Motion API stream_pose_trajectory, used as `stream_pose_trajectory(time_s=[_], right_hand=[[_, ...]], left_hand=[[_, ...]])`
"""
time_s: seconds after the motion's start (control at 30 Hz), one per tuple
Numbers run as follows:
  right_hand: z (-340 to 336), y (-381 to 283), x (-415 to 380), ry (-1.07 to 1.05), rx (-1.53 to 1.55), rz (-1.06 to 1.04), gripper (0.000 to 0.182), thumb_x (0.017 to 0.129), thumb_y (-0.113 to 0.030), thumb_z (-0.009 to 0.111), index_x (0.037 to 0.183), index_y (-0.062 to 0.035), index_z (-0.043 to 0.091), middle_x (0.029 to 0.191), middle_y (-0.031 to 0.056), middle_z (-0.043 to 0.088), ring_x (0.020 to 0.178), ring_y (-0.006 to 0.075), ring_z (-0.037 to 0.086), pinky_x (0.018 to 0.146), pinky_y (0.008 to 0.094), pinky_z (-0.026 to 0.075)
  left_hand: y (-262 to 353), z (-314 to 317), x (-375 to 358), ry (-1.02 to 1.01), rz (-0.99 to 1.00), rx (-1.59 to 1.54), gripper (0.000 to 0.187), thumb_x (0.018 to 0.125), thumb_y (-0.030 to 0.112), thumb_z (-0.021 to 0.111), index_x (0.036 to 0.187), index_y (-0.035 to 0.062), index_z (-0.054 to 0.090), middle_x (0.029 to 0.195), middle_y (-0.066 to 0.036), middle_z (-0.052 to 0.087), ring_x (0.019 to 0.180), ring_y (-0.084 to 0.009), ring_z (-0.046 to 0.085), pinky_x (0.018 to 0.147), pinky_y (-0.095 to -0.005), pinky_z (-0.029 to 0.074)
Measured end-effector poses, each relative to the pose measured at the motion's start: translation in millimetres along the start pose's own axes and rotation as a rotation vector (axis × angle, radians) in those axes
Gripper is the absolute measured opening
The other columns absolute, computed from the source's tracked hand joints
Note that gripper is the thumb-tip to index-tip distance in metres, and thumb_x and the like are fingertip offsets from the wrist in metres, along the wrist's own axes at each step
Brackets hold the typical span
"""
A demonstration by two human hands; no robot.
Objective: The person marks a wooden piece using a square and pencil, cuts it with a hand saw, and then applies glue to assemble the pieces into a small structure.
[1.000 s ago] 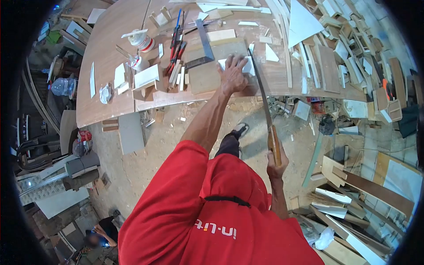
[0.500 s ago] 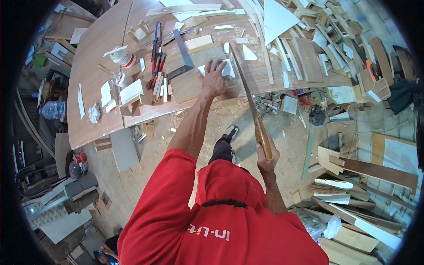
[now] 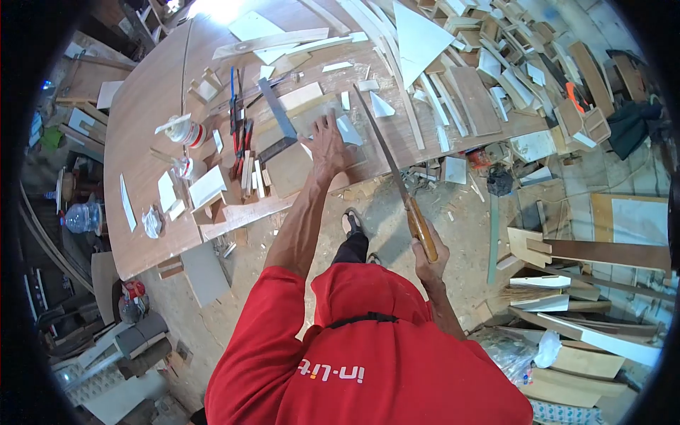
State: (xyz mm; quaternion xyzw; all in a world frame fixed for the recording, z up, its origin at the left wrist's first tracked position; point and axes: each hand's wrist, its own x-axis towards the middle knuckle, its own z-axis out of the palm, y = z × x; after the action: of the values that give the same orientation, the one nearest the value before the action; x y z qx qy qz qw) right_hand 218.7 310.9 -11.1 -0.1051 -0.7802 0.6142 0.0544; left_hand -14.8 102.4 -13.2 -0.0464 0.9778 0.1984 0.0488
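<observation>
My left hand (image 3: 327, 149) lies palm down with its fingers spread on a flat board (image 3: 289, 183) near the table's front edge. Beside its fingers is a white piece (image 3: 349, 132), partly covered by the hand. In my right hand (image 3: 431, 261), the wooden handle of a handsaw (image 3: 392, 159) is gripped. Its long blade points away from me over the table edge, right of the board. A try square (image 3: 277, 108) rests on the board left of my left hand, near a pale wood block (image 3: 302, 98).
Red-handled tools (image 3: 242, 145), a white tub (image 3: 185, 132) and small offcuts lie on the left of the table (image 3: 149, 106). Long strips and a white triangular panel (image 3: 419, 44) are at the back right. Stacked wood scraps (image 3: 559, 301) crowd the floor at right.
My left hand has slid a little off the white piece, its fingers now stretched out. The saw stays in my right hand. The whole view has shifted, and my feet show in a different stance.
</observation>
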Motion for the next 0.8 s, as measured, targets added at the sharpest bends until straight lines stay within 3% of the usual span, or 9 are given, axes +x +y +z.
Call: stream_pose_trajectory(time_s=[0.1, 0.2, 0.27, 0.4, 0.5, 0.63, 0.7, 0.77, 0.8], right_hand=[[0, -11, 8, 0.014, 0.014, 0.037, 0.048, 0.081, 0.003, 0.057, 0.129, 0.0054, 0.051, 0.115, 0.0172, 0.063, 0.103, 0.0181, 0.061, 0.089, 0.0279, 0.046], [3, -15, 18, 0.049, -0.013, -0.024, 0.048, 0.081, 0.002, 0.057, 0.129, 0.0045, 0.051, 0.113, 0.0171, 0.064, 0.1, 0.0176, 0.062, 0.086, 0.028, 0.047], [5, -14, 23, 0.051, -0.028, -0.016, 0.048, 0.081, 0.002, 0.057, 0.129, 0.004, 0.051, 0.112, 0.0168, 0.065, 0.098, 0.0176, 0.063, 0.085, 0.0278, 0.048], [13, -11, 41, 0.074, -0.051, -0.087, 0.049, 0.081, 0.001, 0.058, 0.129, 0.003, 0.052, 0.108, 0.0164, 0.066, 0.092, 0.0172, 0.064, 0.08, 0.0273, 0.049], [23, -17, 57, 0.093, -0.086, -0.117, 0.049, 0.08, 0.002, 0.059, 0.129, 0.0029, 0.052, 0.106, 0.0163, 0.067, 0.089, 0.0149, 0.064, 0.077, 0.0264, 0.049], [37, -20, 83, 0.084, -0.117, -0.151, 0.051, 0.08, 0.002, 0.06, 0.13, 0.0027, 0.052, 0.1, 0.0156, 0.068, 0.08, 0.0127, 0.064, 0.071, 0.0257, 0.05], [44, -19, 100, 0.08, -0.185, -0.238, 0.055, 0.077, 0.003, 0.06, 0.131, -0.0012, 0.052, 0.105, 0.0193, 0.067, 0.074, 0.0238, 0.068, 0.067, 0.0321, 0.052], [50, -18, 115, 0.057, -0.271, -0.215, 0.055, 0.077, 0.003, 0.059, 0.131, -0.0025, 0.052, 0.105, 0.0189, 0.067, 0.074, 0.027, 0.068, 0.066, 0.0333, 0.053], [53, -20, 122, 0.033, -0.357, -0.191, 0.056, 0.077, 0.003, 0.059, 0.132, -0.0037, 0.051, 0.106, 0.0185, 0.066, 0.073, 0.0301, 0.068, 0.066, 0.0345, 0.053]], left_hand=[[-5, -7, 10, 0.094, 0.149, 0.034, 0.081, 0.069, 0.025, 0.075, 0.138, 0.008, 0.036, 0.132, -0.01, 0.042, 0.126, -0.0326, 0.039, 0.094, -0.0627, 0.031], [-14, -7, 23, 0.169, 0.285, 0.063, 0.068, 0.072, 0.021, 0.073, 0.133, 0.0097, 0.043, 0.121, -0.011, 0.051, 0.117, -0.0314, 0.047, 0.088, -0.0546, 0.038], [-21, -14, 29, 0.031, 0.391, 0.073, 0.05, 0.076, 0.018, 0.069, 0.123, 0.0097, 0.053, 0.11, -0.013, 0.059, 0.107, -0.0322, 0.055, 0.088, -0.0479, 0.042], [-25, -27, 37, 0.122, 0.466, 0.061, 0.037, 0.078, 0.015, 0.065, 0.113, 0.0085, 0.06, 0.109, -0.013, 0.062, 0.104, -0.0341, 0.058, 0.088, -0.0441, 0.044], [-32, -29, 49, -0.003, 0.492, 0.078, 0.033, 0.08, 0.013, 0.062, 0.112, 0.0064, 0.06, 0.111, -0.015, 0.063, 0.104, -0.0383, 0.058, 0.087, -0.0452, 0.046], [-37, -55, 59, -0.08, 0.38, -0.302, 0.028, 0.081, 0.007, 0.061, 0.109, 0.0058, 0.06, 0.094, -0.014, 0.067, 0.082, -0.0353, 0.063, 0.073, -0.0419, 0.05], [-42, -60, 62, -0.152, 0.386, -0.516, 0.026, 0.082, 0.005, 0.061, 0.108, 0.0047, 0.06, 0.09, -0.013, 0.067, 0.075, -0.0313, 0.065, 0.069, -0.0382, 0.05], [-47, -57, 61, -0.152, 0.324, -0.955, 0.022, 0.084, 0.002, 0.062, 0.106, 0.0045, 0.058, 0.087, -0.006, 0.065, 0.071, -0.0178, 0.062, 0.064, -0.0309, 0.049], [-47, -61, 58, -0.147, 0.324, -0.956, 0.022, 0.084, 0.002, 0.062, 0.106, 0.0045, 0.058, 0.087, -0.006, 0.065, 0.071, -0.0178, 0.062, 0.064, -0.0309, 0.049]])
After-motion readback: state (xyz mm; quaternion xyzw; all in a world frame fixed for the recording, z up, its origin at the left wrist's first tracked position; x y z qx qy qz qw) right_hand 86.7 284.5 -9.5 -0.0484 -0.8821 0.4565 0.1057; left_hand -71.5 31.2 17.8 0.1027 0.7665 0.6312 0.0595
